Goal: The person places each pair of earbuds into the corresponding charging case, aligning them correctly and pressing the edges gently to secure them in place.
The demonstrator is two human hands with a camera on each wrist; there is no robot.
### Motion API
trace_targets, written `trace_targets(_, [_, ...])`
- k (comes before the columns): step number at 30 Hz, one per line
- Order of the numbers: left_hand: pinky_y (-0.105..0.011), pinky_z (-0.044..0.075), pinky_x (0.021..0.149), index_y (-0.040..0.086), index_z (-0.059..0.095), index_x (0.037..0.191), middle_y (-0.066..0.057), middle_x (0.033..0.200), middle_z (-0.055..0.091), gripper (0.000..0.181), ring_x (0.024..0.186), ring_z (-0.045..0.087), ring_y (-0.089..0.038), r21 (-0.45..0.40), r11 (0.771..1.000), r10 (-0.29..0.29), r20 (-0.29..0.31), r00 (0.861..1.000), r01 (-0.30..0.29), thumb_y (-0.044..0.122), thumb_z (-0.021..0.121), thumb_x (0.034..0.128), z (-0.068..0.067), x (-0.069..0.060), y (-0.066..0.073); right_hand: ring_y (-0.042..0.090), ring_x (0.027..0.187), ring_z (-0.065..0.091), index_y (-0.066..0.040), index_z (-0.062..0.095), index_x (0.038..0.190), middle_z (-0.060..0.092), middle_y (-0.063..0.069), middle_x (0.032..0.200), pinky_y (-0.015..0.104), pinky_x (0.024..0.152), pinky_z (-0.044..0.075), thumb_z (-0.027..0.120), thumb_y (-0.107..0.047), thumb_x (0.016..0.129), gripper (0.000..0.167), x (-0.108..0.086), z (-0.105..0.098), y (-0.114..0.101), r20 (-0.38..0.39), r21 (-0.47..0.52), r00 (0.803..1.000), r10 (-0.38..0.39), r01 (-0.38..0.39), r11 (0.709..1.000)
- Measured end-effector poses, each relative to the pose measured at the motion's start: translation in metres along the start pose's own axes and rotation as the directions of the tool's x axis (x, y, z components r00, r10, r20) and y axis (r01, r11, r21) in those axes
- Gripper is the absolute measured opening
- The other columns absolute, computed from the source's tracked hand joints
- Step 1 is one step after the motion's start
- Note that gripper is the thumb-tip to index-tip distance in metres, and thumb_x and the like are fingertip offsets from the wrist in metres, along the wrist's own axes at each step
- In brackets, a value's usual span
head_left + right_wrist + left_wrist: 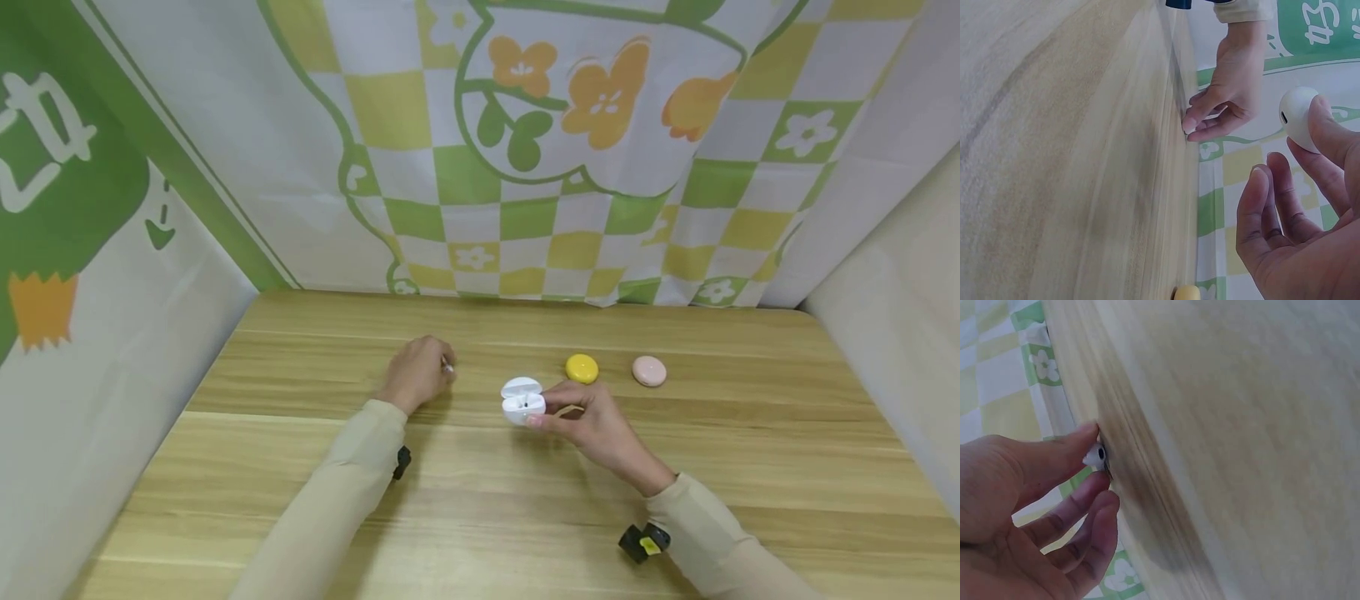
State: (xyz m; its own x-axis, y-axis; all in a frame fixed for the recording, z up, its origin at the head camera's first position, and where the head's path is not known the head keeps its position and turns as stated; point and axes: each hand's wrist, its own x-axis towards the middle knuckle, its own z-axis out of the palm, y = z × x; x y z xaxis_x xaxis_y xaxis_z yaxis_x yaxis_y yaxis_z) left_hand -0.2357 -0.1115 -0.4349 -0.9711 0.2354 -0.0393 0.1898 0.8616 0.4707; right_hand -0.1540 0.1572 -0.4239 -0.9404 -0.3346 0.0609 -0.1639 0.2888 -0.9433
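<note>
Between thumb and fingertips, my left hand (417,372) pinches a small white earbud (1095,455) with a dark oval opening. That hand is low over the table, left of centre. My right hand (592,421) grips a white earbud case (523,407) by its right side, thumb in front and fingers behind. The case's lid is up, and a small dark spot shows inside; whether an earbud sits there I cannot tell. Only the rounded outside of the case (1298,117) with a dark slot appears in the right wrist view.
A yellow round case (582,368) lies on the wooden table (465,517) just behind my right hand, and a pale pink one (648,371) to its right. Patterned cloth (465,217) hangs along the back edge, with fabric walls on both sides.
</note>
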Motion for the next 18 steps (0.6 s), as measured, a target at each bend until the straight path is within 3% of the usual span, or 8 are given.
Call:
trace_targets(7, [-0.046, 0.054, 0.091, -0.001, 0.074, 0.108, -0.015, 0.114, 0.071, 0.014, 0.107, 0.066, -0.032, -0.019, 1.0, 0.019, 0.013, 1.0, -0.018, 0.004, 0.07, 0.0946, -0.002, -0.001, -0.003, 0.021, 0.091, 0.063, 0.0, 0.078, 0.107, 0.07, 0.01, 0.104, 0.029, 0.076, 0.058, 0.082, -0.006, 0.085, 0.023, 0.0, 0.0, -0.002, 0.004, -0.003, 1.0, -0.003, 0.003, 1.0])
trace_targets(14, [-0.044, 0.055, 0.088, -0.003, 0.071, 0.108, -0.014, 0.107, 0.071, 0.014, 0.099, 0.066, -0.028, -0.176, 0.982, 0.092, 0.088, 0.992, -0.075, 0.004, 0.064, 0.0984, -0.013, -0.004, -0.01, 0.021, 0.091, 0.063, 0.0, 0.078, 0.107, 0.07, 0.01, 0.103, 0.029, 0.076, 0.058, 0.082, -0.006, 0.085, 0.022, 0.0, 0.001, -0.001, 0.003, -0.001, 1.0, -0.002, 0.002, 1.0])
trace_targets(18, [-0.043, 0.053, 0.092, 0.0, 0.074, 0.104, -0.012, 0.106, 0.072, 0.012, 0.1, 0.065, -0.025, -0.22, 0.972, 0.121, 0.146, 0.982, -0.087, 0.002, 0.063, 0.0991, -0.017, -0.004, -0.014, 0.022, 0.09, 0.063, 0.0, 0.078, 0.106, 0.07, 0.011, 0.102, 0.029, 0.075, 0.058, 0.082, -0.006, 0.085, 0.022, 0.0, 0.001, -0.002, 0.003, -0.001, 1.0, 0.002, -0.002, 1.0])
